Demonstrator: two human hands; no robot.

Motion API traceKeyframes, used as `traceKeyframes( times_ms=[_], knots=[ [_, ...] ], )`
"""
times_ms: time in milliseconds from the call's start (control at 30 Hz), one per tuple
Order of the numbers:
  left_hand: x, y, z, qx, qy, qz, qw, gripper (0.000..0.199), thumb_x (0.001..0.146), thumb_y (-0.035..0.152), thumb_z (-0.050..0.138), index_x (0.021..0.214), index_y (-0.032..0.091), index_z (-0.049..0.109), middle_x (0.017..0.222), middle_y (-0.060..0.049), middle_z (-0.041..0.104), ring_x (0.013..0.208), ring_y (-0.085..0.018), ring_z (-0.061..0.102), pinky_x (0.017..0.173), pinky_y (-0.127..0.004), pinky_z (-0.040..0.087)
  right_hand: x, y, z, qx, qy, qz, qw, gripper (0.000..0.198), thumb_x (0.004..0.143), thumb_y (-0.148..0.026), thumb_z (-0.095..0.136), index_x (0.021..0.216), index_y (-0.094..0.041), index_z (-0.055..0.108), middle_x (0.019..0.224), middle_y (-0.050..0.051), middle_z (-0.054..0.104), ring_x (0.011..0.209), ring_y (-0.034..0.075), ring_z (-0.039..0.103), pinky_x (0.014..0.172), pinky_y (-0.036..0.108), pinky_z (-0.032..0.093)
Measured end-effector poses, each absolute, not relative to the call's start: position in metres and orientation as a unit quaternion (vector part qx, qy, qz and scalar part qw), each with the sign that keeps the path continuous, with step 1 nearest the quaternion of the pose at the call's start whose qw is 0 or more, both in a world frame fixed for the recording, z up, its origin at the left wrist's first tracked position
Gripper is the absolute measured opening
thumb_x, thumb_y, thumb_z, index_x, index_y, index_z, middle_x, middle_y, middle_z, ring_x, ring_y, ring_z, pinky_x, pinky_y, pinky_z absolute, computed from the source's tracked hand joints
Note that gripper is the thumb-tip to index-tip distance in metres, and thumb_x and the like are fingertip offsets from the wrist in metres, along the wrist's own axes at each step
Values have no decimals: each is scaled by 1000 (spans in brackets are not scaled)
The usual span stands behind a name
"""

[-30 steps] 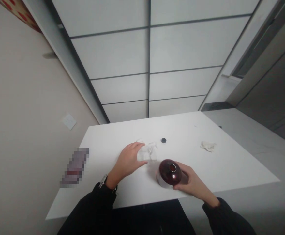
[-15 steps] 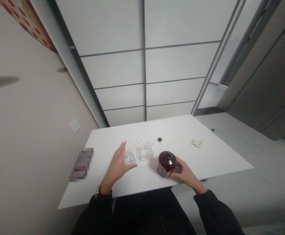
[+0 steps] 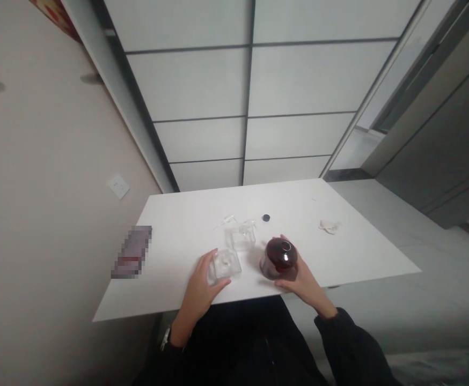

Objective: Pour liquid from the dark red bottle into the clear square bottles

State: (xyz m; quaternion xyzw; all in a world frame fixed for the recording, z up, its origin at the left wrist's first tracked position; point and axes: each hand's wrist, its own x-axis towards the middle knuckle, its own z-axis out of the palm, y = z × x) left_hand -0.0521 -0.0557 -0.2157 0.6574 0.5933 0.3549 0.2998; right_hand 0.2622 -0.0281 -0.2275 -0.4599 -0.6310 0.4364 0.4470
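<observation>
My left hand has its thumb and fingers around a small clear square container near the table's front edge. In my right hand is a round, jar-like vessel with a glossy dark red domed top and a pale, see-through lower part. A light ring shows on its top. Fingers curl behind the vessel and the thumb lies along its near side. Between and beyond my hands stands a second clear square container. A thin clear piece lies behind it, its kind not plain.
A small dark round cap lies farther back on the white table. Crumpled pale tissue is to the right. A blurred-out flat item lies at the left edge. Wall and white sliding panels border the table.
My left hand has closed in on the clear square container, which has come nearer and to the right. The red-topped vessel has shifted slightly right in my right hand. The view has tilted.
</observation>
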Motion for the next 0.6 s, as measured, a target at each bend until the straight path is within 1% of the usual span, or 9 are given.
traceKeyframes(
  times_ms=[67,100,167,233,300,400,500,567,600],
  knots=[
    [-42,-57,-214,667,584,342,313,77,85,33,79,154,27,46,154,-10,58,145,-30,54,126,-53,40,253,-35,-232,-469,-617,429,463,125,70,-61,92,166,-25,20,164,21,43,152,37,46,129,62,30],
    [-38,-57,-213,672,581,333,317,79,86,33,80,156,29,45,155,-10,58,146,-30,54,125,-53,41,248,-38,-235,-481,-609,416,474,124,71,-59,92,165,-26,19,163,21,43,151,36,47,128,61,32],
    [-32,-56,-213,686,577,314,313,80,86,34,81,157,29,44,156,-10,58,146,-30,55,124,-53,43,239,-43,-242,-517,-585,375,500,113,72,-55,92,160,-26,27,159,20,45,147,35,51,124,60,41],
    [-30,-56,-214,702,577,299,291,82,86,32,83,157,28,42,156,-11,58,145,-31,57,122,-52,47,234,-47,-249,-551,-557,343,518,99,74,-54,90,151,-25,35,154,20,46,139,34,58,114,57,53],
    [-30,-56,-215,713,580,292,265,85,84,31,86,156,27,41,154,-12,60,142,-31,60,118,-50,52,234,-51,-255,-574,-542,327,519,89,76,-53,89,143,-24,40,146,19,50,129,32,64,105,54,59],
    [-31,-59,-215,727,580,286,232,86,80,30,91,151,28,43,150,-12,64,137,-32,65,112,-49,58,240,-55,-253,-594,-560,280,506,87,71,-47,94,137,-22,44,135,18,60,124,33,68,104,55,59],
    [-30,-60,-215,739,575,281,213,89,75,32,95,148,29,44,146,-12,66,133,-34,67,110,-50,59,246,-53,-233,-548,-621,241,507,85,70,-36,95,138,-22,46,137,19,65,126,34,69,105,54,59],
    [-30,-60,-215,743,572,279,207,92,73,34,96,149,29,43,144,-12,68,131,-34,69,109,-50,60,247,-48,-217,-508,-655,239,506,77,72,-31,92,137,-21,52,135,18,69,124,33,71,105,51,60],
    [-31,-60,-215,745,571,277,204,93,73,34,96,150,29,42,143,-11,68,130,-34,69,108,-50,61,248,-46,-210,-506,-667,240,491,73,72,-31,92,135,-19,57,132,18,71,120,33,73,102,50,62]
  ],
)
